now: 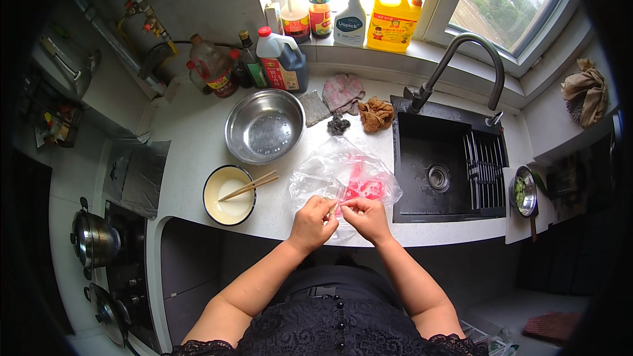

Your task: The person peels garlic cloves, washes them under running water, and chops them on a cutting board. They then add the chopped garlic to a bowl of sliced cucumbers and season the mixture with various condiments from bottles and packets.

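A clear plastic bag (316, 170) with red-pink printing lies on the white counter, close to its front edge. Both my hands meet at the near end of this bag. My left hand (312, 224) pinches the gathered plastic with thumb and forefinger. Right beside it, my right hand (367, 219) pinches the same plastic, fingertips almost touching the left ones. What the bag contains, if anything, cannot be made out. To the left stands a cream bowl (212, 192) with a dark rim, holding some white matter and a pair of wooden chopsticks (249, 186).
A steel basin (265, 126) sits behind the bowl. Cloths (376, 115) and a dark scourer (338, 125) lie behind the bag. The black sink (422, 165) with its tap (496, 72) is at right. Bottles (283, 59) line the back; pots (92, 237) stand far left.
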The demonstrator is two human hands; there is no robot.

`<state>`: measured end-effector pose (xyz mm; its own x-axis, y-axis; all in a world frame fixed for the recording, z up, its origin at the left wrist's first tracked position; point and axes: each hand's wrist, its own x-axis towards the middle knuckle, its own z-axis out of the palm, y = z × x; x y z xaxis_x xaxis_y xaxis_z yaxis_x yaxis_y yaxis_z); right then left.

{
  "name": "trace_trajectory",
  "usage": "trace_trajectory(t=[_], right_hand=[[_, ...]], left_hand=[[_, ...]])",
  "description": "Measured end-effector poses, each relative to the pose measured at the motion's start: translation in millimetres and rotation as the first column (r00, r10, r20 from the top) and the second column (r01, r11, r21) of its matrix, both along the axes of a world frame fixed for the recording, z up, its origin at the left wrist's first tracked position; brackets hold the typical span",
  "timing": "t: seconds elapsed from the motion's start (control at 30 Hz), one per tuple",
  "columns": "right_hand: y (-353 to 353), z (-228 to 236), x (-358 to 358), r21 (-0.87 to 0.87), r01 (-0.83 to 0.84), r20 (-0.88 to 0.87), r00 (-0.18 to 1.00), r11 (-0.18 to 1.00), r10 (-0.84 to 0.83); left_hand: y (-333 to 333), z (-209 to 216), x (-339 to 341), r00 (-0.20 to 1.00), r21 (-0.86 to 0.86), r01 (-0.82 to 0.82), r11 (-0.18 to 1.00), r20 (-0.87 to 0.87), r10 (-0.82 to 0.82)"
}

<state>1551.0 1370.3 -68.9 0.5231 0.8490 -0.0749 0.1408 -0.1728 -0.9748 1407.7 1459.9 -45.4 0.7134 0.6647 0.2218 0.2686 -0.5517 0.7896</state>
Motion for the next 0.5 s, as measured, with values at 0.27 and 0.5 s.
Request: trace_trajectory(t=[0.27,0.5], right_hand=[[3.6,-12.5,-3.3,0.034,-0.036,-0.080,0.996,0.999,0.039],[7.1,-4.0,-5.1,-0.053,0.012,0.057,0.998,0.999,-0.009]], left_hand=[[-0.2,-3.3,3.7,1.000,0.069,0.016,0.997,0.014,-0.017],[1.2,0.4,3.4,0.998,0.150,0.011,0.989,-0.060,-0.002]])
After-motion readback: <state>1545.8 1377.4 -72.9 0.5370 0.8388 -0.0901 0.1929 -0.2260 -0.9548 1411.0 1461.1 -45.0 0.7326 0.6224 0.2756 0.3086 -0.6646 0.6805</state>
